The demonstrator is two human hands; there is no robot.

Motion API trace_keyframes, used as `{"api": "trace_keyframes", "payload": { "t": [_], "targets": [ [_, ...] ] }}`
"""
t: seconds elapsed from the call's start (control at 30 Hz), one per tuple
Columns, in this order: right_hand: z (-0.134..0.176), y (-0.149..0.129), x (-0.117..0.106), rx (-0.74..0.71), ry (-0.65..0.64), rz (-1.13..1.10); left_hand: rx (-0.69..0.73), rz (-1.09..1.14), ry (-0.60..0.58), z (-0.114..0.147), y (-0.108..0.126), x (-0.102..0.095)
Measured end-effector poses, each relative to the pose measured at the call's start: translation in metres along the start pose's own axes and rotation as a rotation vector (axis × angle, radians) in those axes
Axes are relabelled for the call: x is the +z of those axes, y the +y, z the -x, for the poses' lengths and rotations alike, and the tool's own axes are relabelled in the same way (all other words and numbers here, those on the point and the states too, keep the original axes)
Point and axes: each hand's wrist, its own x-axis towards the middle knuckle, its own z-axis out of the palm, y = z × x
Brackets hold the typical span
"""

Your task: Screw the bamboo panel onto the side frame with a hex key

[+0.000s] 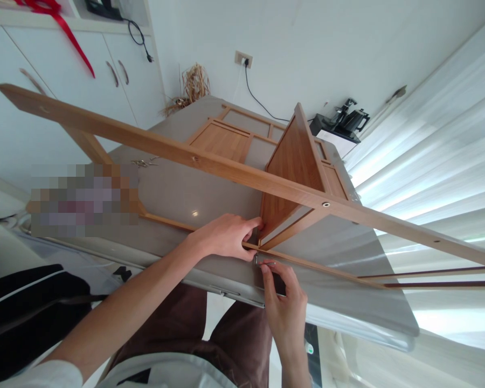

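Observation:
A wooden frame (230, 171) stands on its side on the grey table, its long upper rail crossing the view. An upright wooden panel (297, 161) joins the lower rail (319, 270) near the middle. My left hand (228, 237) grips that joint, thumb and fingers around the rail and the panel's lower edge. Just right of it, my right hand (285, 296) pinches a thin L-shaped metal hex key (269, 263). Its short end meets the outer side of the rail by my left fingertips. Any screw there is too small to make out.
Several loose bolts (144, 163) lie at the table's left side. More slatted wooden frames (222, 139) lie flat farther back. A kettle (353, 121) on a small stand is at the back right, near white curtains (440, 161). White cabinets (64, 81) stand left.

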Motion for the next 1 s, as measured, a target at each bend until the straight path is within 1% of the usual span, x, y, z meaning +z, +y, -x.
{"api": "trace_keyframes", "payload": {
  "t": [0.17, 0.47, 0.6, 0.83, 1.0],
  "targets": [
    [0.003, 0.002, 0.003, -0.07, 0.016, 0.044, 0.007, -0.004, 0.004, 0.0, -0.002, 0.001],
    [0.002, 0.003, 0.005, -0.14, 0.049, 0.098, 0.011, -0.005, 0.002, 0.0, -0.001, 0.0],
    [0.002, 0.001, 0.004, -0.182, 0.054, 0.127, 0.012, -0.007, 0.001, 0.0, 0.0, -0.001],
    [0.0, -0.007, 0.007, -0.313, 0.033, 0.213, 0.002, -0.015, -0.001, 0.0, 0.0, -0.001],
    [-0.001, -0.011, 0.008, -0.34, 0.025, 0.262, 0.005, -0.018, 0.0, 0.0, -0.001, -0.001]
  ]
}}
